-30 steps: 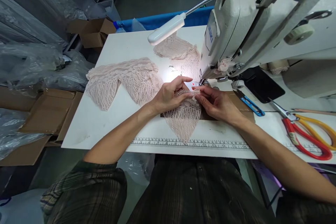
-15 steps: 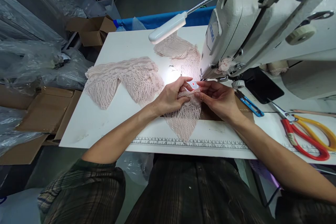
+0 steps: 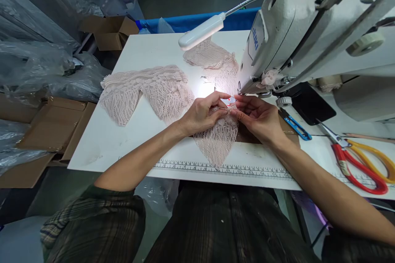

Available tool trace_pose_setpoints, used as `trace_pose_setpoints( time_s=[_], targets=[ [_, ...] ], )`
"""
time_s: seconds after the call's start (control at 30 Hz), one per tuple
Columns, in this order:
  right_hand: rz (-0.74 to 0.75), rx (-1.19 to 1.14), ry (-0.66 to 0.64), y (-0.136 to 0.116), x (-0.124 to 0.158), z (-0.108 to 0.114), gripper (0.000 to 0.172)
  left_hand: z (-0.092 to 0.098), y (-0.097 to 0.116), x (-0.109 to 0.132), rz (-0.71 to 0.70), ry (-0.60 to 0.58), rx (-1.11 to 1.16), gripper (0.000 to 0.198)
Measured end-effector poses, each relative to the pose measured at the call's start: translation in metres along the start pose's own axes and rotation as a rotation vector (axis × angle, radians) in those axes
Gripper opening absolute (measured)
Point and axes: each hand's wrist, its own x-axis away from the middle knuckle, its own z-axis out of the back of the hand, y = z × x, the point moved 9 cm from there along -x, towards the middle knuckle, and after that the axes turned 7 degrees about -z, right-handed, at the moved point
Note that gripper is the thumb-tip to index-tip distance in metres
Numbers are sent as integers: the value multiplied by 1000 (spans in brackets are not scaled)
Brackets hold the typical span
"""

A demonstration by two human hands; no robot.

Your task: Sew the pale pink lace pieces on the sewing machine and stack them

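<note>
Sewing workshop: industrial sewing machine (image 3: 277,37), ruler-edged table (image 3: 101,144), cardboard boxes (image 3: 51,125).

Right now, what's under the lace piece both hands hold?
Under the lace piece, a brown sheet shows at its right edge and the printed ruler at its lower tip. Whatever lies beneath its middle is covered.

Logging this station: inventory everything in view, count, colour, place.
Bulky white sewing machine: 1, white, right
White bar-shaped lamp: 1, white, beside machine
Pale pink lace fabric: count unclear, pink, tabletop
Blue thread snips: 1, blue, right of hands
Red-and-yellow-handled scissors: 1, red and yellow, right
Flat black rectangular slab: 1, black, behind snips
Printed ruler scale: 1, black, near edge
Brown cardboard boxes: at least 2, brown, left
Clear plastic sheeting: uncounted, clear, left
Flat white tabletop: 1, white, centre
Bare left hand: 1, holding lace, centre
Bare right hand: 1, holding lace, centre
</note>
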Motion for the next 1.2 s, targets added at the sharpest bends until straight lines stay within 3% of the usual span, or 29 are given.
trace_pose_setpoints(
  time_s=[0.6,1.03,1.13,1.2],
  targets=[
    [4,30,17,-9,4,0,45,3,-2,0,9,41,-8,38],
    [-7,35,36,-6,4,0,47,1,-3,0,37,91,138,37],
    [-44,136,21,-1,1,8,43,-1,-8,-4,32,80,99,33],
    [-29,331,-8,-3,2,16,32,-3,-15,-8,37,56,53,30]
  ],
)
